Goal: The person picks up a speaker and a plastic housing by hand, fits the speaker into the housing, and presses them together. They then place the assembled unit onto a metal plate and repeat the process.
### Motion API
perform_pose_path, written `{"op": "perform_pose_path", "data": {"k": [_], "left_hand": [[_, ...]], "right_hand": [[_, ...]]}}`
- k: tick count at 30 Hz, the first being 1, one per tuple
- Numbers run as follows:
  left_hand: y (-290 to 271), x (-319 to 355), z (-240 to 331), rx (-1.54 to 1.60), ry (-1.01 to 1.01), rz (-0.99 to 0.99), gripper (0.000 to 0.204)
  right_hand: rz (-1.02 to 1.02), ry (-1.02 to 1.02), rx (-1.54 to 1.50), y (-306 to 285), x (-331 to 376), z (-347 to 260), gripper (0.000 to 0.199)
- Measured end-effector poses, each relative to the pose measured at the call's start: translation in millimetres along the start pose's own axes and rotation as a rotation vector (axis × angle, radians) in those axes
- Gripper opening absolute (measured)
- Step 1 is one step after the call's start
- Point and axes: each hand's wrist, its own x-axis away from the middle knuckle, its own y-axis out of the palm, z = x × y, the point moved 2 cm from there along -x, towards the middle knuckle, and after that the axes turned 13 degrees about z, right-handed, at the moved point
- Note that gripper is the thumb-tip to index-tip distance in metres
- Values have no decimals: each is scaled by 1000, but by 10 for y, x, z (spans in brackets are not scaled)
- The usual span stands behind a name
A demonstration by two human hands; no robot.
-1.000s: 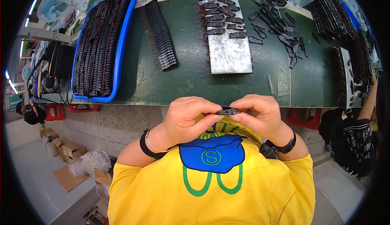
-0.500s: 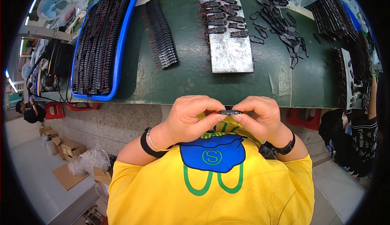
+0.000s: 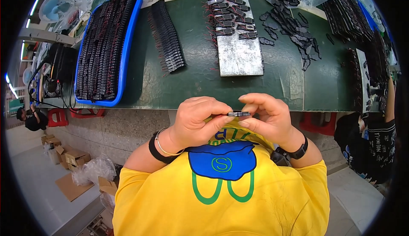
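My left hand (image 3: 199,119) pinches a small, thin black plastic part (image 3: 238,114) between thumb and forefinger, edge-on just off the table's near edge. It resembles the small black speaker-like modules with red wires lying on the table, but its flat face is hidden. My right hand (image 3: 268,114) is at the part's right end, thumb and forefinger spread apart above and below it. Whether a right fingertip still touches the part is hard to see. Beyond my hands, several black modules (image 3: 228,23) with red wires lie in two columns on a grey metal plate (image 3: 240,57).
Left on the green table (image 3: 196,82) stands a blue tray (image 3: 123,80) packed with black modules. A long row of modules (image 3: 168,36) lies between tray and plate. Loose black frames (image 3: 304,40) are scattered right of the plate. Another person (image 3: 375,146) sits at the far right.
My right thumb and forefinger have parted from their pinch on the black part. My left hand keeps hold of it, shifted slightly left.
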Motion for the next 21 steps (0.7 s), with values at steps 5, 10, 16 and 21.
{"op": "perform_pose_path", "data": {"k": [5,10,16,21], "left_hand": [[-15,48,-29,-9,-23,13,17],[-4,106,-38,109,-201,35,24],[-32,47,23,193,-294,50,22],[-66,63,45,141,-266,8,16]], "right_hand": [[-61,-247,295,-12,-53,-53,16],[-62,-355,378,-12,-48,-43,13],[-73,-301,364,-15,-23,-39,13],[-31,180,-67,-41,9,69,13]]}}
